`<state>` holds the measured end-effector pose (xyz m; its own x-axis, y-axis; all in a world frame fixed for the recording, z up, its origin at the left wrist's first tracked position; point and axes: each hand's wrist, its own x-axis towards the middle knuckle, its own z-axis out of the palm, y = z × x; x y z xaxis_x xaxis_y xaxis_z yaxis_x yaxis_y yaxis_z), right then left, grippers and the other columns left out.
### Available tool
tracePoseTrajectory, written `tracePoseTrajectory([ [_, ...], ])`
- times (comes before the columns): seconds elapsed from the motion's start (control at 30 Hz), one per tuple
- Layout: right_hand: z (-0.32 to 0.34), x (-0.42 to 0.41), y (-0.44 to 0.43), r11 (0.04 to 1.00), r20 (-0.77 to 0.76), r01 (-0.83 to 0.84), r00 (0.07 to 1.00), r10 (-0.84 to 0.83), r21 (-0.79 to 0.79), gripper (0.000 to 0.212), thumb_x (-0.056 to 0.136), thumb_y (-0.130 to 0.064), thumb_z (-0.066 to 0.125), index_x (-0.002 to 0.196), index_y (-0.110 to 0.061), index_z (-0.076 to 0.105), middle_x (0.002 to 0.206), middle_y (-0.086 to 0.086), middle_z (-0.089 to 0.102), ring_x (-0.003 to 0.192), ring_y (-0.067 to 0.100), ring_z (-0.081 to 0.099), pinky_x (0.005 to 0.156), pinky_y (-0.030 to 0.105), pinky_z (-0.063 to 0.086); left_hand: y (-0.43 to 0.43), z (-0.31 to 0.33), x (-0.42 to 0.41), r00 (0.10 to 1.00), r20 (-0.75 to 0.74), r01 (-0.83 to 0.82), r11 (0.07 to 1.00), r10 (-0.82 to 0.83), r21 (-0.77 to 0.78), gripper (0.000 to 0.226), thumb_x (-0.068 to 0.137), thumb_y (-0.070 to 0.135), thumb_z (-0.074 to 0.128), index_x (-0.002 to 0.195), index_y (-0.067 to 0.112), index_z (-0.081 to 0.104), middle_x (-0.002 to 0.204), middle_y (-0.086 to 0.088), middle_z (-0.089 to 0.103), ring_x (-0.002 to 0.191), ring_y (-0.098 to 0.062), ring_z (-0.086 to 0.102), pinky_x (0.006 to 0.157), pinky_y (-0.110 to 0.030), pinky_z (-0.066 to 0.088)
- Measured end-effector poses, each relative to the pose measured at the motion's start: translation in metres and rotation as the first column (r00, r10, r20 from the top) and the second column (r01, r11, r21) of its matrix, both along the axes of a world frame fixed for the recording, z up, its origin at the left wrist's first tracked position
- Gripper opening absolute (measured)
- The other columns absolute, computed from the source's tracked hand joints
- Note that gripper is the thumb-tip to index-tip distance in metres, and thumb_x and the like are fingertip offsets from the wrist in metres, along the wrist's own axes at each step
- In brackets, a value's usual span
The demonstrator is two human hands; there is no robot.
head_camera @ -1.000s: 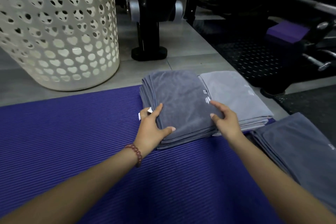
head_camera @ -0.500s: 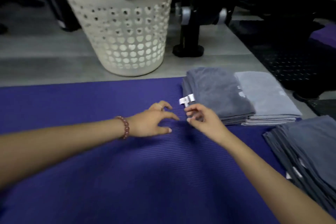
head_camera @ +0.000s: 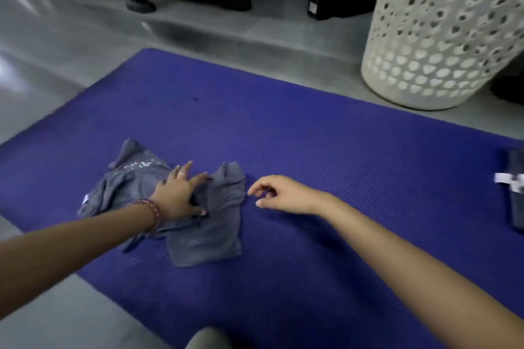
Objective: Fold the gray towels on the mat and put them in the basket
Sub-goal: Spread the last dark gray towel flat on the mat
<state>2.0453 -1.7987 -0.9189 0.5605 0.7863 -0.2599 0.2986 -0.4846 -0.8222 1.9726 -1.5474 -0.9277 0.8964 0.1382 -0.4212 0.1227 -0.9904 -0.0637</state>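
Item, near the mat's (head_camera: 312,136) left edge: one crumpled gray towel (head_camera: 209,238), lying bunched. My left hand (head_camera: 177,197) is pressing on it, fingers spread flat. I am judging it light, soft and limp, so I would pinch two corners because the middle will sag. My right hand (head_camera: 283,193) is hovering just beside it, loosely curled, holding nothing. The basket (head_camera: 436,45) is standing on the floor beyond the mat's far right edge.

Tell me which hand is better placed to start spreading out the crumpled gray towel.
Left. The left hand rests on the crumpled towel; the right hand hovers beside it over the mat, holding nothing.
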Motion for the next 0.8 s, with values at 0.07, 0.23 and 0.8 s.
tracePoseTrajectory([
  [0.07, -0.016, -0.008, 0.022, 1.000, -0.020, 0.001, 1.000, -0.002, -0.012, 0.030, 0.089, -0.010, 0.062, 0.118, -0.010, 0.060, 0.096, -0.010, 0.054, 0.073, -0.004, 0.048, 0.073, 0.007, 0.038, 0.023, -0.016, -0.022, 0.999, -0.016, -0.049, 0.999, 0.049, 0.008, 0.082, 0.076, 0.053, 0.068, 0.144, 0.032, 0.029, 0.157, -0.009, 0.001, 0.141, -0.036, 0.009, 0.103, -0.052, 0.035],
  [0.23, -0.041, -0.027, 0.042, 0.995, -0.066, 0.092, 0.993, -0.095, -0.047, 0.047, 0.088, -0.024, 0.065, 0.131, -0.022, 0.047, 0.118, -0.001, 0.042, 0.096, 0.002, 0.046, 0.083, 0.009, 0.037, 0.036, -0.044, -0.033, 0.963, 0.258, 0.105, 0.987, -0.071, -0.123, 0.023, 0.087, 0.032, 0.061, 0.104, 0.017, 0.064, 0.125, -0.004, 0.053, 0.115, -0.032, 0.037, 0.084, -0.043, 0.046],
  [0.8, 0.093, 0.004, -0.097, 0.722, -0.393, 0.582, 0.804, -0.446, 0.373, 0.035, 0.089, -0.029, 0.057, 0.111, -0.002, 0.058, 0.098, 0.000, 0.071, 0.092, 0.006, 0.067, 0.087, 0.024, 0.049, -0.140, 0.084, 0.052, 0.986, 0.162, 0.166, 0.327, -0.041, -0.930, 0.078, 0.072, 0.030, 0.080, 0.134, 0.025, 0.034, 0.126, 0.011, 0.051, 0.112, 0.003, 0.052, 0.092, -0.012, 0.044],
])
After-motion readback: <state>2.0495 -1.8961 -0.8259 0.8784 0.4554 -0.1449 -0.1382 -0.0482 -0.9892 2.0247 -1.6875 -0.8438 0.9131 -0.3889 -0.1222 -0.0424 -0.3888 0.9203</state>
